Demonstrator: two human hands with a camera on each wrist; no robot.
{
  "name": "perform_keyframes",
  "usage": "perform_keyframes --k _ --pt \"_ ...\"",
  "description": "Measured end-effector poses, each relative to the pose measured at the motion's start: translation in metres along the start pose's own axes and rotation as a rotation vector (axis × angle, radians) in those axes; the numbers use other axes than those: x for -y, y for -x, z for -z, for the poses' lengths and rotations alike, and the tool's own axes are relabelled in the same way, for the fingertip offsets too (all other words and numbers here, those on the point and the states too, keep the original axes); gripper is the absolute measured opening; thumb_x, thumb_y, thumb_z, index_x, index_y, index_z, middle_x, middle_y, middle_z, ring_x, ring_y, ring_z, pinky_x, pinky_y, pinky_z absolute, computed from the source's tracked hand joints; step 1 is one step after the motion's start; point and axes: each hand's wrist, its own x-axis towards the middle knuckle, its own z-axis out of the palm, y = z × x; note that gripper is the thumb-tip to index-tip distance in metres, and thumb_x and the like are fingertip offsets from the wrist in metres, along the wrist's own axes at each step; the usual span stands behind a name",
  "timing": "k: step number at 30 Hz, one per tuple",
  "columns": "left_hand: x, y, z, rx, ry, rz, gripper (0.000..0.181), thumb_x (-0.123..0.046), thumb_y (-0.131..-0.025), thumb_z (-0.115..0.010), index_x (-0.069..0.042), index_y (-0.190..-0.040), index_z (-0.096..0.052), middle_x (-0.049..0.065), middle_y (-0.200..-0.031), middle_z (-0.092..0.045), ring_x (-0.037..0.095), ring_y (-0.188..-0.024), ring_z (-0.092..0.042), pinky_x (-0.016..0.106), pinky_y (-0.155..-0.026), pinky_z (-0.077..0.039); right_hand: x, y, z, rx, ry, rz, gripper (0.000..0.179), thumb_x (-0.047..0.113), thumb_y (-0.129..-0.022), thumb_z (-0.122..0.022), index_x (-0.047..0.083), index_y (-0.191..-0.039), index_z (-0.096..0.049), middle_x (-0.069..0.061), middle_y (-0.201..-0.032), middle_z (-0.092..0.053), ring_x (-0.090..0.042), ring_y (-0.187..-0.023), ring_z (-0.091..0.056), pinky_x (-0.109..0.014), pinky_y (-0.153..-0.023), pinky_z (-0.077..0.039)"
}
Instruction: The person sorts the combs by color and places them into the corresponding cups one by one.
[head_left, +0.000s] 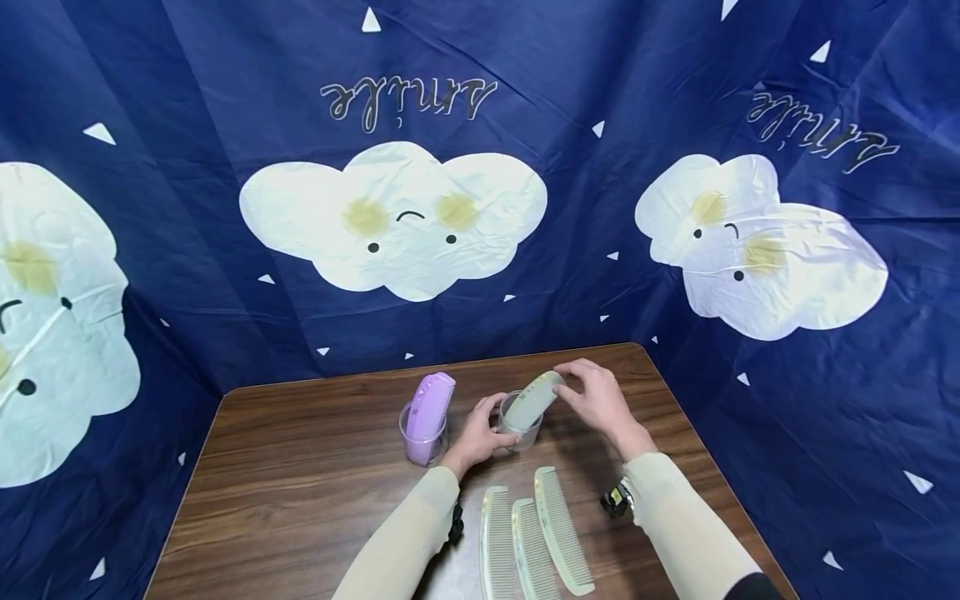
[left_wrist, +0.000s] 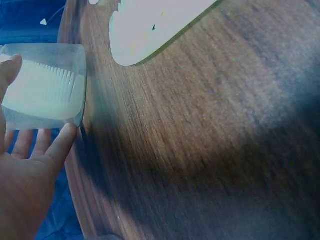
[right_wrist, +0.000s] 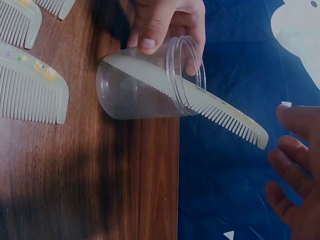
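My left hand (head_left: pixel 477 435) holds a clear plastic jar (right_wrist: pixel 117 102) round its side, thumb on one face and fingers on the other. A pale green comb (right_wrist: pixel 227 112) leans inside this jar, its upper end sticking out past the rim. My right hand (head_left: pixel 600 398) is by that upper end; in the right wrist view its spread fingers stand apart from the comb with nothing between them. Three more pale green combs, such as the middle one (head_left: pixel 534 550), lie on the table in front of me.
Left of my left hand, a second clear jar (head_left: pixel 407 423) stands with a purple comb (head_left: pixel 430 407) in it. The wooden table (head_left: pixel 300 483) ends at a blue curtain (head_left: pixel 225 333) with white clouds, behind and at both sides.
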Motion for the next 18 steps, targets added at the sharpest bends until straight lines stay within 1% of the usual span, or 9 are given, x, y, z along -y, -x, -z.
perform_keyframes --k 3,7,10,13,16,18 --pt "0.001 -0.001 -0.001 -0.002 -0.002 0.000 0.082 -0.006 -0.067 -0.087 -0.018 -0.138 -0.048 0.006 -0.131 -0.049 0.024 -0.120 -0.051 0.033 -0.091 -0.054 -0.001 0.004 0.003 0.004 -0.013 0.014 0.032 0.020 -0.079 -0.080 0.012 -0.109 -0.073 -0.001 -0.101 -0.070 -0.017 -0.090 -0.065 -0.039 -0.076 -0.053" --pt "0.002 -0.001 -0.002 -0.004 -0.001 -0.009 0.082 -0.005 -0.067 -0.087 -0.016 -0.138 -0.048 0.007 -0.131 -0.049 0.024 -0.119 -0.052 0.032 -0.090 -0.054 -0.002 0.011 0.007 0.035 -0.050 0.013 0.036 0.020 -0.077 -0.082 0.011 -0.111 -0.073 -0.001 -0.100 -0.071 -0.017 -0.089 -0.066 -0.038 -0.076 -0.055" --pt "0.002 -0.001 -0.002 -0.003 0.004 -0.015 0.081 -0.006 -0.067 -0.087 -0.016 -0.138 -0.048 0.008 -0.130 -0.050 0.025 -0.118 -0.052 0.033 -0.090 -0.054 -0.003 0.016 0.008 0.064 -0.050 0.009 0.038 0.024 -0.078 -0.082 0.012 -0.112 -0.073 -0.001 -0.099 -0.071 -0.016 -0.088 -0.067 -0.036 -0.076 -0.055" --pt "0.002 -0.001 -0.002 -0.001 0.005 -0.015 0.081 -0.007 -0.067 -0.088 -0.016 -0.138 -0.049 0.007 -0.130 -0.050 0.025 -0.118 -0.052 0.033 -0.089 -0.054 -0.004 0.022 0.008 0.083 -0.039 0.009 0.039 0.028 -0.078 -0.081 0.013 -0.112 -0.072 -0.002 -0.099 -0.071 -0.017 -0.089 -0.066 -0.037 -0.078 -0.054" --pt "0.003 -0.002 -0.001 -0.003 0.001 -0.026 0.080 -0.008 -0.068 -0.088 -0.015 -0.138 -0.049 0.008 -0.130 -0.050 0.026 -0.119 -0.052 0.034 -0.089 -0.054 -0.007 0.029 0.006 0.095 -0.044 0.011 0.039 0.028 -0.078 -0.082 0.013 -0.112 -0.073 -0.002 -0.102 -0.071 -0.019 -0.093 -0.066 -0.039 -0.081 -0.053" --pt "0.004 -0.002 -0.001 -0.004 0.000 -0.025 0.080 -0.009 -0.068 -0.088 -0.016 -0.138 -0.049 0.008 -0.131 -0.050 0.026 -0.120 -0.051 0.034 -0.090 -0.054 -0.009 0.033 0.003 0.104 -0.044 0.012 0.038 0.027 -0.077 -0.083 0.014 -0.112 -0.073 0.000 -0.102 -0.070 -0.020 -0.094 -0.066 -0.039 -0.081 -0.053"
